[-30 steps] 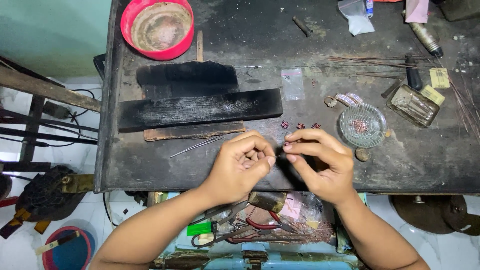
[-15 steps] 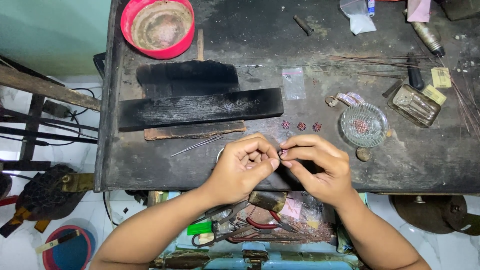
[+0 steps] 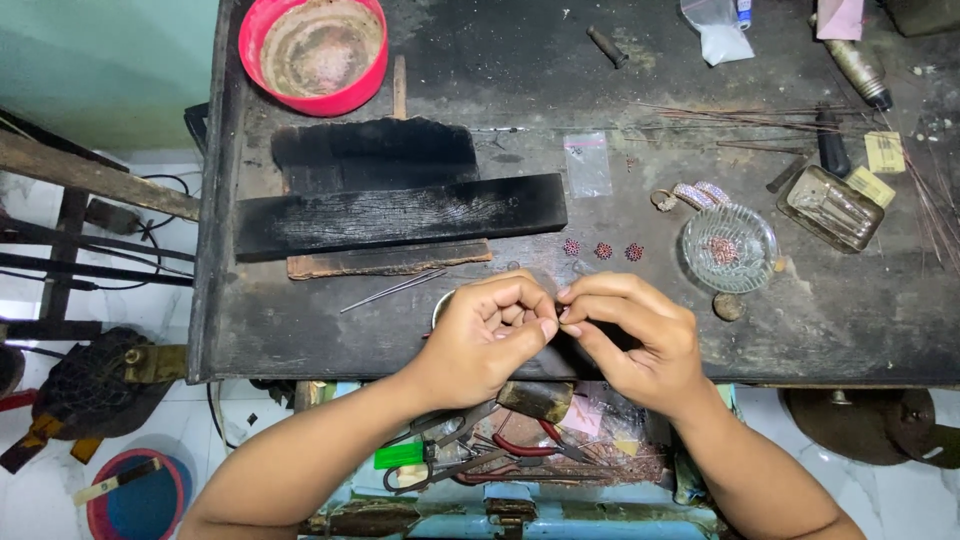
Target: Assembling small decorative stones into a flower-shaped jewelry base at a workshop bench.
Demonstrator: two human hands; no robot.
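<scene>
My left hand (image 3: 490, 335) and my right hand (image 3: 635, 335) meet fingertip to fingertip over the front edge of a dark, worn workbench (image 3: 300, 330). Both pinch something tiny between thumb and forefinger; the piece itself is hidden by my fingers. Just beyond my hands lie three small red studded pieces (image 3: 603, 250) in a row. To their right stands a clear glass dish (image 3: 730, 247) with more red pieces inside. Thin metal pins (image 3: 392, 290) lie left of my left hand.
A charred wooden block (image 3: 400, 213) and a black slab (image 3: 375, 152) lie at centre left, a red bowl (image 3: 313, 50) at the back. A small metal tray (image 3: 830, 207), thin wires (image 3: 760, 118) and a small plastic bag (image 3: 587, 165) sit right. Pliers and scissors (image 3: 500, 450) fill a drawer below.
My hands have drawn slightly closer together and the fingertips now touch; earlier a tiny red piece showed between them. Nothing else on the bench moved.
</scene>
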